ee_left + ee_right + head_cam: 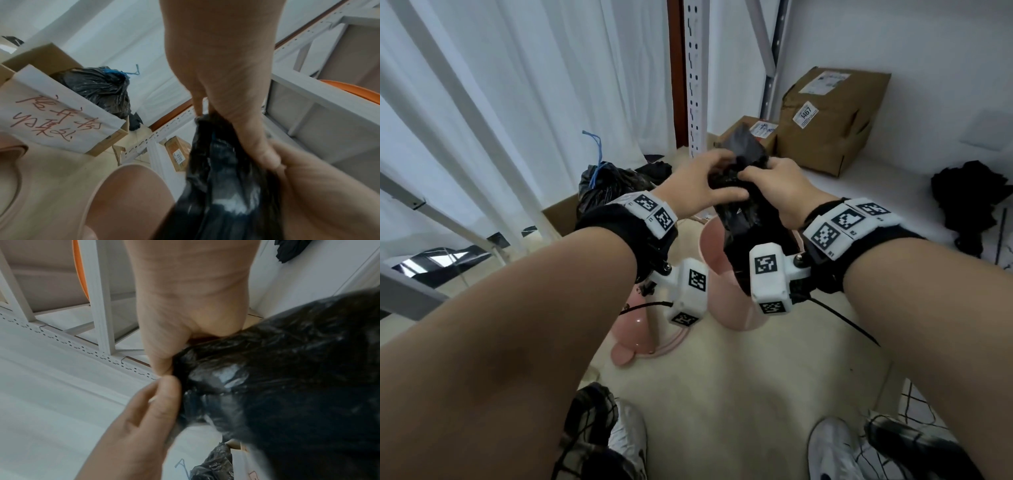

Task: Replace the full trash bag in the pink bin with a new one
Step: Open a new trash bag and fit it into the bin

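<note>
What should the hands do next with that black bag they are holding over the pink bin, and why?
Probably pull the top edge apart to open the mouth. Both the left hand and the right hand pinch the new black bag, which looks bunched and closed, hanging above the pink bin. The tied full bag already sits in a cardboard box.

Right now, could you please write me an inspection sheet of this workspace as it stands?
Surface: beige floor, bare between the feet.
Job's things: pink plastic bin stands open without a liner; new black plastic trash bag, still bunched, is held above it; tied full black bag with blue drawstring sits in an open cardboard box with handwritten label.
Clutter: pink bin lid on the floor; two brown parcels; black heap.
Grippers: left hand and right hand both pinch the new bag's top.
Cables: black wrist-camera lead.
Surroundings: white curtains, white perforated shelving upright.
</note>
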A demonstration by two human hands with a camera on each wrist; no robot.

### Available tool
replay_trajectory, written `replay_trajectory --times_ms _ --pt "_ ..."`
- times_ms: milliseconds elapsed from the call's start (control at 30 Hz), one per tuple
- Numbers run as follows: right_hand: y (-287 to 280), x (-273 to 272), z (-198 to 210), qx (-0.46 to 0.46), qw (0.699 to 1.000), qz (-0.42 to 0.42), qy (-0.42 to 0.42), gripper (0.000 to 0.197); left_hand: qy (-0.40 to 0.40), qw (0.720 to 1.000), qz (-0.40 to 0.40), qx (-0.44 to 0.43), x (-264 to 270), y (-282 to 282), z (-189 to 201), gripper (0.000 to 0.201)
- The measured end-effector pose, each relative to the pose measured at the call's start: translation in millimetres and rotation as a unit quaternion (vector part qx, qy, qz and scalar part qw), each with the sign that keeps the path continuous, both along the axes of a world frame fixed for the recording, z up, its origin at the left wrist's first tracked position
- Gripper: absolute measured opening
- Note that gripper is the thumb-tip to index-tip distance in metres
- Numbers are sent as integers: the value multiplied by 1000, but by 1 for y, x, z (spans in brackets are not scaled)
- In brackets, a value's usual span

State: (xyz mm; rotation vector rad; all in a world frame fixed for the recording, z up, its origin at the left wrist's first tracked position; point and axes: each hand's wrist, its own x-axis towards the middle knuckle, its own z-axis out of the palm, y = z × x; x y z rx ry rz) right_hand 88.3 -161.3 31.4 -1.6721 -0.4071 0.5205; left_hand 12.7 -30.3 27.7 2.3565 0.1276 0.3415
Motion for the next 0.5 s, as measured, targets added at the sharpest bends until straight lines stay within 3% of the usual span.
replay_trajectory --times_ms 100,167,300,367,433,500 --pt "3 0 0 32 999 22 -21 21 -1 1000 23 13 5 -2 -2 41" --pt "1 0 -1 48 997 43 -48 18 -26 998 52 -36 7 0 -2 26" --pt "-5 5 -2 13 994 24 -109 19 -28 983 99 -150 1 10 -1 17" --pt "-9 12 -5 -70 985 -2 -157 19 -44 976 158 -144 -2 19 -4 17" --pt "-19 24 -12 -228 951 -7 -208 25 -55 965 228 -115 -5 29 -4 23" --pt "-30 34 -20 -341 919 -7 -200 25 -68 953 281 -89 -6 38 -3 26"
